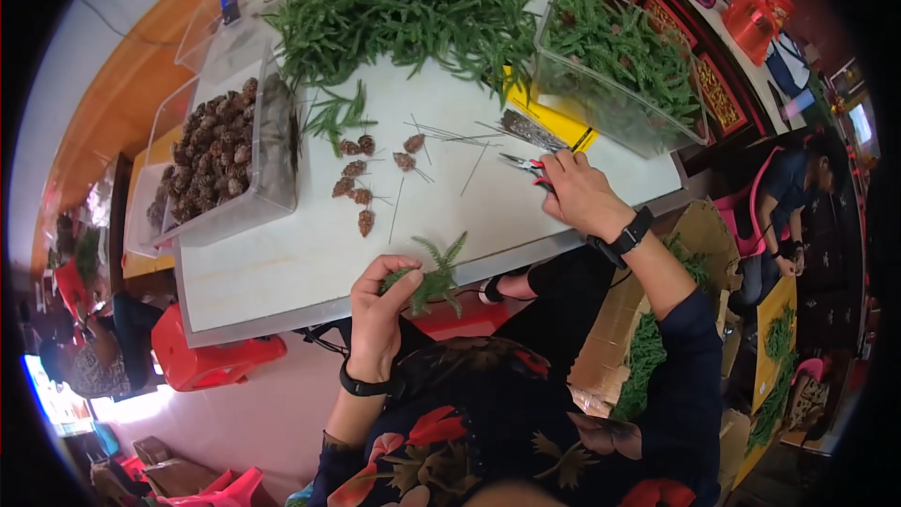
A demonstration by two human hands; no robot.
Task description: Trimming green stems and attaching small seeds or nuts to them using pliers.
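My left hand pinches a small green fern-like sprig just off the table's near edge. Over the right part of the white table, my right hand has its fingers closed round the handles of a pair of pliers, whose jaws point left. Beyond the pliers lies a bundle of thin wires beside a yellow sheet. Loose wires are scattered to its left. Several wired pine cones rest mid-table, near a few loose sprigs.
A big heap of green sprigs covers the table's far side. Clear plastic bins hold pine cones at left and greenery at right. A red stool stands at lower left. One person sits at right, another at left.
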